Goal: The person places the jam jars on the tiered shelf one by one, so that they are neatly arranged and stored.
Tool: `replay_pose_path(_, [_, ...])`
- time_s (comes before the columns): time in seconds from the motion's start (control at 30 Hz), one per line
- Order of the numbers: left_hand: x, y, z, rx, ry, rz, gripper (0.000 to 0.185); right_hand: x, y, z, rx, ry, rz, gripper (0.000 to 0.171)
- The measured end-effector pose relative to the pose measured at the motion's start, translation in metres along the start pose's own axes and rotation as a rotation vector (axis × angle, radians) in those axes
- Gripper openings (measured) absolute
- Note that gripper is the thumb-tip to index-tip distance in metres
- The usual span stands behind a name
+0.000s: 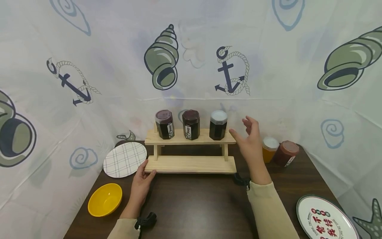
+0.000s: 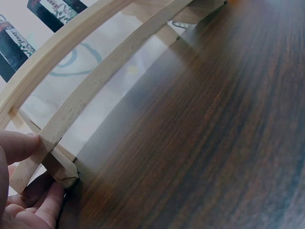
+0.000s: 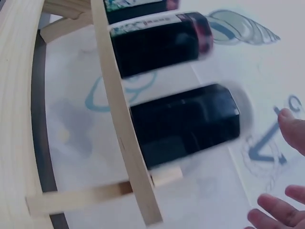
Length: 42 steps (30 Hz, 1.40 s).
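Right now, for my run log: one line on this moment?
left hand holds rack corner | right hand open beside white-lid jar | three jars on top shelf

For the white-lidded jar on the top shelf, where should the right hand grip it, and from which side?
Grip the white-lidded jar around its dark body below the lid, coming from the right, where the right hand hovers open. It stands upright at the shelf's right end, with the neighbouring jar on its left.

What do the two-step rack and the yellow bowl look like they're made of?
The rack looks like pale unfinished wood: light grain shows along its boards, and the left hand holds its lower corner. The yellow bowl looks like glossy plastic or melamine, judging by its even colour and soft sheen; glazed ceramic can't be ruled out.
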<state>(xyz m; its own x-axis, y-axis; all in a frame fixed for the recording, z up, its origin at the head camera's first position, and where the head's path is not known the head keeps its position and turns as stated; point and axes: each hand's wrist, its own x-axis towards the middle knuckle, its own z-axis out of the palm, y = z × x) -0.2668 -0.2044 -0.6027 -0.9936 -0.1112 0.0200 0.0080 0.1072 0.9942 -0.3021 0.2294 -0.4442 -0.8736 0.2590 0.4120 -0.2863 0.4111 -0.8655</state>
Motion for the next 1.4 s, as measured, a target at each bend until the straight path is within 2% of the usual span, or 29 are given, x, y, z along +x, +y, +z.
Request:
replay_pose_path(0.17, [0.001,0.0,0.002,-0.001,-0.012,0.006,0.075,-0.01,0.011,-0.02,-0.031,0.136,-0.029,0.084])
replay_pose_path(0.33, [0.002,0.001,0.002,-0.001,-0.014,0.012,0.076,-0.013,0.021,-0.037,-0.08,0.201,-0.073,0.081])
replay_pose_path(0.63, [0.002,-0.003,0.006,0.0,-0.015,0.008,0.074,-0.021,0.053,-0.068,-0.131,0.266,0.017,0.082])
replay_pose_path(0.83, [0.002,-0.001,0.006,0.006,-0.019,0.005,0.076,-0.027,0.074,-0.079,-0.203,0.241,0.14,0.087])
replay_pose_path(0.97, [0.002,-0.001,0.007,0.013,-0.023,0.006,0.076,-0.028,0.084,-0.081,-0.241,0.223,0.176,0.089])
replay_pose_path(1.2, [0.003,-0.002,0.006,-0.015,-0.018,0.018,0.076,-0.029,0.091,-0.081,-0.279,0.21,0.165,0.089])
replay_pose_path(1.4, [0.001,-0.001,0.0,0.039,0.001,-0.021,0.077,-0.027,0.096,-0.077,-0.313,0.191,0.156,0.089])
